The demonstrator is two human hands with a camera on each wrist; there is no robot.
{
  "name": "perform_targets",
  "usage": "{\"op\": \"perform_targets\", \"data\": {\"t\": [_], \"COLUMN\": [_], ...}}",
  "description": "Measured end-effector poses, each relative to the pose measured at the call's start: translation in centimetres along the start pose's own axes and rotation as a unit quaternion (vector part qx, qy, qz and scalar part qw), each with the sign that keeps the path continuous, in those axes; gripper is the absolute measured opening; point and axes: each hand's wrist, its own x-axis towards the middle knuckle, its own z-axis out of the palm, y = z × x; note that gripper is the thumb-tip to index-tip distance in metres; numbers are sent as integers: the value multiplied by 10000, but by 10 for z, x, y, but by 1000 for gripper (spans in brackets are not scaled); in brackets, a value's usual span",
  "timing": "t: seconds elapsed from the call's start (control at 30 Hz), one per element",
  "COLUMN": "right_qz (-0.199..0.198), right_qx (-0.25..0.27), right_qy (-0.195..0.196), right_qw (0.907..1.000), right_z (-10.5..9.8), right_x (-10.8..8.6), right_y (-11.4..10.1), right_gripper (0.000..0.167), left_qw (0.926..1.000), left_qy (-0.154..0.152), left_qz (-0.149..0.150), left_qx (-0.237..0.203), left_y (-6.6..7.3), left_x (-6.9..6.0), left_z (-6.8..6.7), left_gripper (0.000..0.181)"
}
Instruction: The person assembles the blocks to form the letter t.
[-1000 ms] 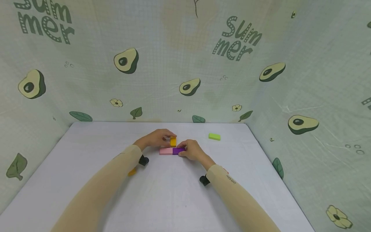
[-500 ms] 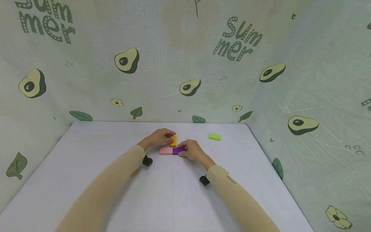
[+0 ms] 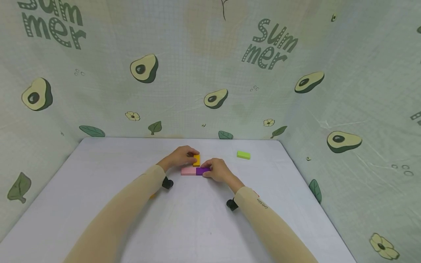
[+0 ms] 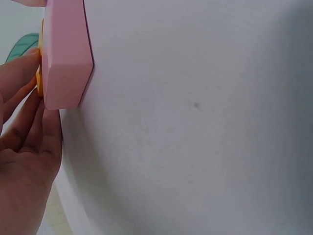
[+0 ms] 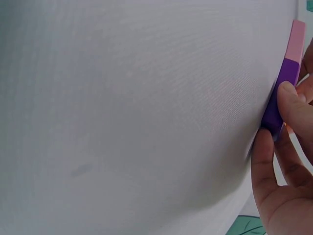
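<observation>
A pink block (image 3: 188,171) and a purple block (image 3: 201,171) lie end to end on the white table. Just behind their joint is a yellow-orange block (image 3: 197,160), its long side pointing away from me. My left hand (image 3: 180,156) pinches this yellow-orange block between thumb and fingers; in the left wrist view the pink block (image 4: 68,54) hides most of it. On the right, my right hand (image 3: 218,170) holds the purple block by its outer end. The right wrist view has the thumb on the purple block (image 5: 281,95) and a finger at its end.
A lime-green block (image 3: 243,155) lies at the back right of the table (image 3: 204,226). Part of another orange piece (image 3: 152,196) shows beside the left forearm. Something red peeks out behind the right sleeve, mostly hidden. Patterned cloth walls stand behind and at both sides.
My left hand and forearm have shifted slightly right, and the left thumb has come onto the yellow-orange block. The right hand and the blocks look unmoved.
</observation>
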Motion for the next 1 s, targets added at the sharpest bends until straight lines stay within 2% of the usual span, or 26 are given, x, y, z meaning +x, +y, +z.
{"op": "perform_targets", "data": {"t": [0.37, 0.63, 1.0], "right_qz": [80, 137, 206], "right_qx": [2, 68, 52], "right_qy": [-32, 13, 9], "right_qw": [10000, 9999, 9998], "right_z": [2, 3, 3], "right_x": [2, 2, 2], "right_y": [3, 2, 2], "right_gripper": [25, 24, 24], "left_qw": [10000, 10000, 10000], "left_qy": [28, 15, 2], "left_qz": [22, -34, 55], "left_qx": [60, -74, -12], "left_y": [0, -1, 2], "left_x": [-2, -3, -6], "left_z": [0, 2, 1], "left_gripper": [39, 39, 38]}}
